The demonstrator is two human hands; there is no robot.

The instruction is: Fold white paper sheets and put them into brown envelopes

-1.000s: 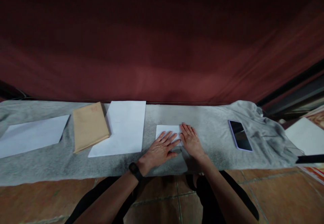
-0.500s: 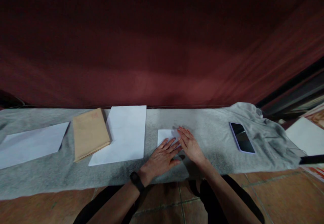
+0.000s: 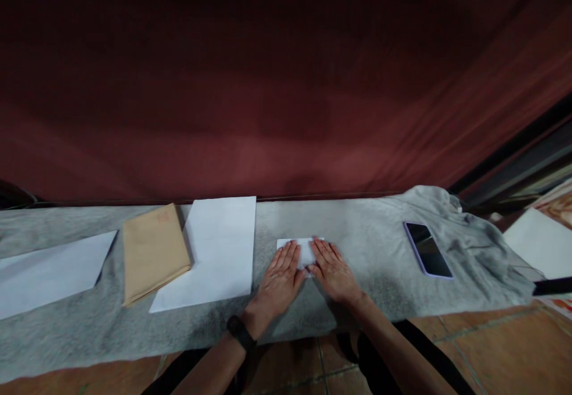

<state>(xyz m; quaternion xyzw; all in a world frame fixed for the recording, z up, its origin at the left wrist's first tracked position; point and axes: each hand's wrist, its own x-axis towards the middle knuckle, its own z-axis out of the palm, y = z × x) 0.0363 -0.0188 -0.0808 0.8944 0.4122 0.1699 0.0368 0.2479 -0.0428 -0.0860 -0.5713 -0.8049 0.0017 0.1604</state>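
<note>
A small piece of white paper (image 3: pixel 306 254), which looks folded, lies flat on the grey cloth in front of me. My left hand (image 3: pixel 280 277) rests palm down over its left side, fingers stretched out and pointing away from me. Over the right side lies my right hand (image 3: pixel 333 271), also flat with its fingers extended. The two thumbs come close together near the paper's lower edge. Much of the paper is hidden under both hands; its middle and a strip of the far edge show.
Grey cloth (image 3: pixel 366 234) covers the narrow table. To the left lie a large white sheet (image 3: pixel 223 252), brown envelopes or folded brown paper (image 3: pixel 154 252) partly over it, and more white paper (image 3: pixel 53 270). A phone (image 3: pixel 428 249) lies right. A dark red curtain (image 3: pixel 286 115) hangs behind.
My left hand has shifted left and my right hand slightly right, so they now lie apart on either side of the paper. The view has tilted slightly.
</note>
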